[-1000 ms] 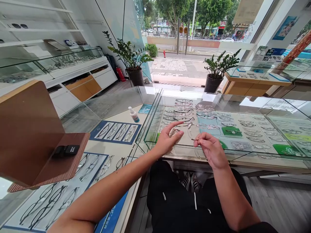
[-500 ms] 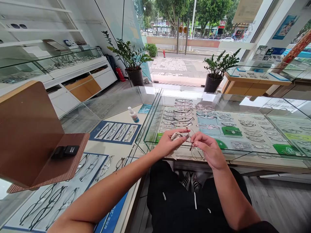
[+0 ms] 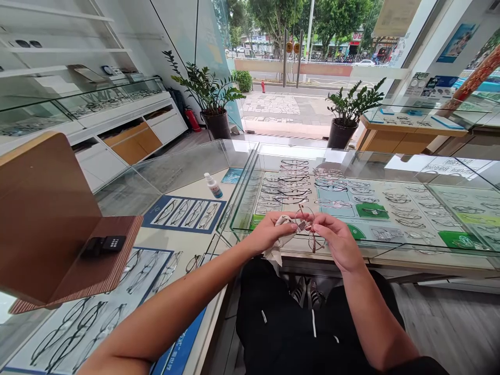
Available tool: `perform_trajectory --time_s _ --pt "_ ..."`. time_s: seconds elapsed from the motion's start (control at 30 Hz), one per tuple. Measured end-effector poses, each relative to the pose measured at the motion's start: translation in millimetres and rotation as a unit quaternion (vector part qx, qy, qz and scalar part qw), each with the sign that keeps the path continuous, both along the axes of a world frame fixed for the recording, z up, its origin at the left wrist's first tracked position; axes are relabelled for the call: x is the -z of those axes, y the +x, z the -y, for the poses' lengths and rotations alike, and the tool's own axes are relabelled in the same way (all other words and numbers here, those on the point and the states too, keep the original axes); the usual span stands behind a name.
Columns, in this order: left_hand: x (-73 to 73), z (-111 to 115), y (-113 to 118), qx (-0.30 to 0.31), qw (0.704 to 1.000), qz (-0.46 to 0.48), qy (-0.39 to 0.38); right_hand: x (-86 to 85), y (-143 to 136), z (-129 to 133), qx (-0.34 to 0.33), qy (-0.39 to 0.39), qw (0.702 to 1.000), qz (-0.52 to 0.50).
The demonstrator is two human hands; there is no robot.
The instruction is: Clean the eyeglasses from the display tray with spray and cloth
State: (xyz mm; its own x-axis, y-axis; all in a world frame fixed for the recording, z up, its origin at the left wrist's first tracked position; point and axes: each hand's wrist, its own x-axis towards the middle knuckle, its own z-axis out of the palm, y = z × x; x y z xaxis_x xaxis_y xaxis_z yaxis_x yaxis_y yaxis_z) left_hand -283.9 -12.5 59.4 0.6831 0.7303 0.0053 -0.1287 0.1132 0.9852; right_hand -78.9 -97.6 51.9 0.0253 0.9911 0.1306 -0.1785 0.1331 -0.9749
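Cloth and thin-rimmed eyeglasses meet between two hands at the centre of the frame

At the left edge stands a brown panel (image 3: 47,208) on a striped base, with a small black object (image 3: 105,246) lying on the base. Below it, in the lower left, several pairs of spectacles (image 3: 80,333) lie in rows on a blue-edged sheet. Farther right, left of centre, a blue display card (image 3: 150,221) carries four more frames. A red fire extinguisher (image 3: 192,120) and a potted plant (image 3: 213,88) stand in the upper left, and a white-capped spray bottle (image 3: 213,186) stands between the blue display card and the glass display case (image 3: 250,166).

Just right of the bottle, at mid-frame, the left hand (image 3: 271,229) pinches a pale cloth (image 3: 275,255) between thumb and fingers, one end drooping below. Its fingertips reach the eyeglasses (image 3: 314,246), tilted so that one round rim sits above the other, near the front edge of the case. Whether the cloth presses on a lens is too small to tell. The right hand (image 3: 339,239) is closed on the eyeglasses by its fingertips.

Further right, rows of frames fill the case around a green card (image 3: 363,212), and another plant (image 3: 353,104) stands in the upper right.
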Motion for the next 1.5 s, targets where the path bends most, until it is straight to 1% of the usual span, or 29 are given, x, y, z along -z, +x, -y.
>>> perform_trajectory --time_s 0.13,0.23,0.33,0.4,0.47,0.63,0.8,0.93,1.07,1.17,1.3,1.43,1.5 --pt "0.5 -1 0 -0.001 1.000 -0.011 0.002 3.5 -3 -1 -0.010 0.014 1.000 -0.001" --pt "3.0 -2 0 -0.028 0.999 -0.024 0.020 5.0 -4 -2 0.028 0.017 0.999 -0.011" --pt "7.3 -3 1 -0.058 0.994 -0.082 0.046 5.2 -3 -3 0.070 0.025 0.996 -0.043" --pt "10.7 -5 3 -0.059 0.989 -0.128 0.040 5.1 -3 -3 0.086 0.036 0.994 -0.065" --pt "13.9 -6 4 -0.056 0.987 -0.146 0.031 5.3 -3 -3 0.086 0.045 0.992 -0.081" --pt "18.4 -9 4 -0.053 0.988 -0.144 0.035 7.7 -7 -2 0.059 0.037 0.993 -0.093" --pt "20.6 -10 3 -0.052 0.991 -0.120 0.033 12.3 -13 -5 0.062 0.014 0.993 -0.097" --pt "22.1 -9 2 -0.053 0.993 -0.105 0.025 23.0 -21 -10 0.065 -0.017 0.990 -0.121" --pt "21.7 -8 2 -0.057 0.991 -0.115 0.049 37.9 -29 -14 0.080 -0.047 0.986 -0.139" --pt "22.0 -10 2 -0.062 0.990 -0.116 0.051 44.0 -31 -17 0.098 -0.065 0.983 -0.144" --pt "23.6 -15 2 -0.052 0.993 -0.094 0.040 43.3 -29 -20 0.104 -0.050 0.988 -0.107" --pt "25.3 -20 -1 -0.023 0.997 -0.071 0.027 39.6 -26 -24 0.076 -0.032 0.995 -0.060" --pt "26.6 -22 -3 -0.025 0.997 -0.070 0.013 37.8 -25 -26 0.065 -0.027 0.996 -0.055"
